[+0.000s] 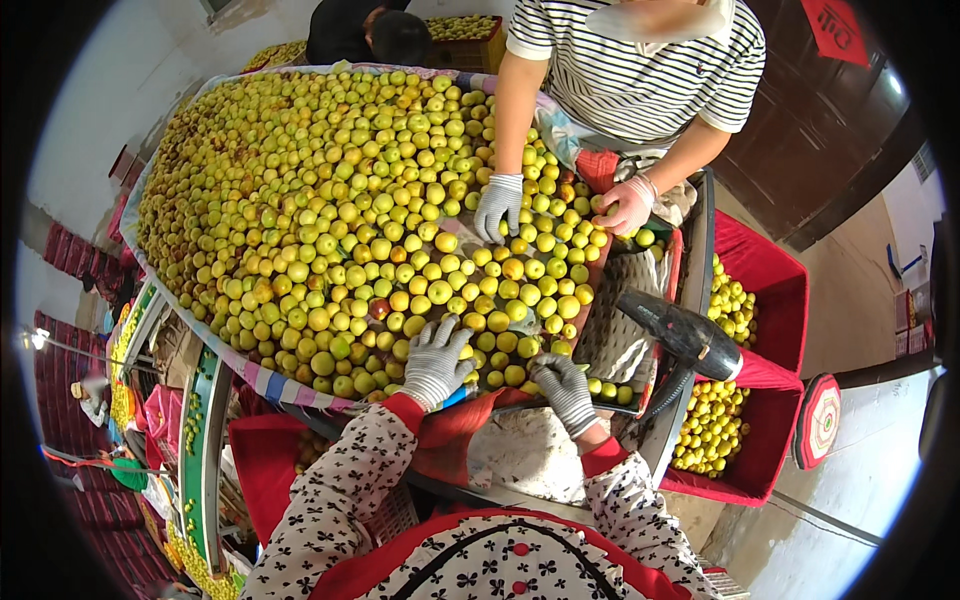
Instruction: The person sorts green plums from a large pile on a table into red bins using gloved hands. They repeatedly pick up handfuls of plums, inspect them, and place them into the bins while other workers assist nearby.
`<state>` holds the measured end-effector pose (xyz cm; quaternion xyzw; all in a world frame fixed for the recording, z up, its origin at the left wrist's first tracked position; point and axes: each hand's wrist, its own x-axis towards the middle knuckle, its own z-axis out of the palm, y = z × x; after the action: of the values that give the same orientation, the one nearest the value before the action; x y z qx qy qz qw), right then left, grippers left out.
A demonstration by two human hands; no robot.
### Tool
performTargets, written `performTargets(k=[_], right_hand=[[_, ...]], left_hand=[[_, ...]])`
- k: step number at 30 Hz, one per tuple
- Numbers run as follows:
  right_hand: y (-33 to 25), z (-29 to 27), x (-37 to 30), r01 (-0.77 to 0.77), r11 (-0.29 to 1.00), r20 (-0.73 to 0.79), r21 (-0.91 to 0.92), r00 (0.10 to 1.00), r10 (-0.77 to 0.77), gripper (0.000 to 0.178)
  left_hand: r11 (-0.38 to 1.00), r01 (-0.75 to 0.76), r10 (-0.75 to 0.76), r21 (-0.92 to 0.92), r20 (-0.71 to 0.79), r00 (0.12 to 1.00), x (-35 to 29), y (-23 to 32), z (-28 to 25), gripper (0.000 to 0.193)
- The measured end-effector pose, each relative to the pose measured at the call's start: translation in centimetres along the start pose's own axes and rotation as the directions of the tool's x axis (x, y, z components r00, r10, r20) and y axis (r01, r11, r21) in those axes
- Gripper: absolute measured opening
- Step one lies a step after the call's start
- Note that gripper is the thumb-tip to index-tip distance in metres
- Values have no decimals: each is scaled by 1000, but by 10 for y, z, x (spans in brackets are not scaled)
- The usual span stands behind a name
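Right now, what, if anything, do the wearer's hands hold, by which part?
The left hand touches fruit; whether it or the right hand grips any cannot be told.

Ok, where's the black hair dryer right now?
In the head view, the black hair dryer is right of centre, above and to the right of the wearer's right hand, its rounded end toward the red bins.

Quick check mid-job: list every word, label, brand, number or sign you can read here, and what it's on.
Red sign, upper right: bears a dark printed mark; I don't copy out printed text.
Striped shirt of the person opposite: small dark chest emblem, too small to read.
Black blower-shaped tool: no readable lettering.
Yellow-green fruit: no lettering I can make out.
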<state>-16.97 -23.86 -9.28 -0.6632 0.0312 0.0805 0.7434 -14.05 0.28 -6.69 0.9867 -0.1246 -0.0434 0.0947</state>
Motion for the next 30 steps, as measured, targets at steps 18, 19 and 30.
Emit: performTargets(k=[18, 19, 30], right_hand=[[-15, 10, -18, 337, 831, 76, -442, 937, -340, 17], [-16, 7, -18, 332, 826, 47, -455, 936, -350, 16], [19, 15, -15, 286, 749, 82, -598, 951, -297, 18]], left_hand=[[974, 57, -64, 219, 23, 998, 170, 80, 42, 36], [988, -11, -6, 153, 112, 994, 167, 86, 37, 39], [281, -508, 439, -814, -362, 823, 22, 203, -56, 59]])
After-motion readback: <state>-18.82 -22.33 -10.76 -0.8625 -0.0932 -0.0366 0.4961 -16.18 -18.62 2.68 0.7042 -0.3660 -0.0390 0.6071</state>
